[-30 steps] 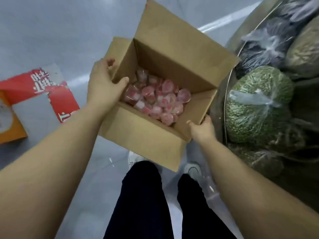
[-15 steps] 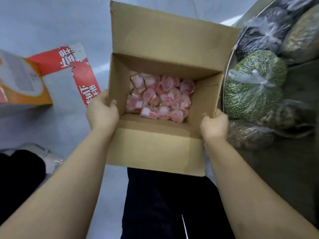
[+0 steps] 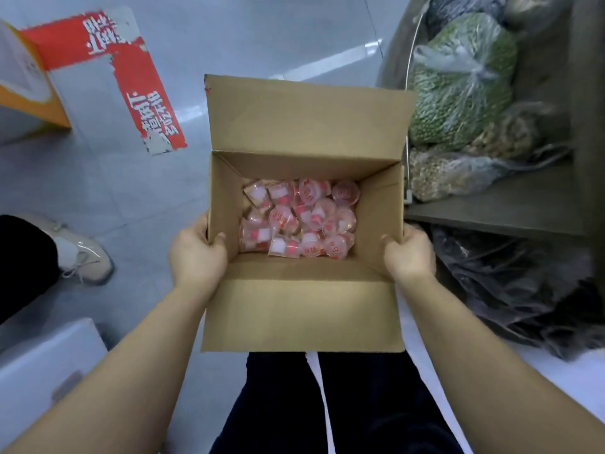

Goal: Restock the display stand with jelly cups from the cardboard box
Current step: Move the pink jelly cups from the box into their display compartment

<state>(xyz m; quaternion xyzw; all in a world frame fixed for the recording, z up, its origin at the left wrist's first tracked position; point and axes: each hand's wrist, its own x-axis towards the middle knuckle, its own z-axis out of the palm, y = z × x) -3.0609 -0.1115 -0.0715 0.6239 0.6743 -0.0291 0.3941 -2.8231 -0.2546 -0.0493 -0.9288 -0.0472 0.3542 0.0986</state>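
An open cardboard box (image 3: 301, 303) is held in front of me above my legs, its flaps folded outward. Several pink and white jelly cups (image 3: 299, 217) lie loose on its bottom. My left hand (image 3: 196, 253) grips the box's left wall, thumb inside the rim. My right hand (image 3: 409, 253) grips the right wall the same way. The display stand (image 3: 530, 204) is at the right, a dark shelf close to the box's right side.
Clear bags of green beans (image 3: 458, 83) and other dried goods (image 3: 458, 173) lie on the stand. Dark bags (image 3: 510, 290) sit below its shelf. On the grey floor: a red and white carton (image 3: 98, 73) at upper left, another person's shoe (image 3: 78, 253), a white box (image 3: 42, 368).
The box has turned square to me and come level, closer to my body. Both hands shifted to its side walls. Another person's foot and a white box came into view at the left.
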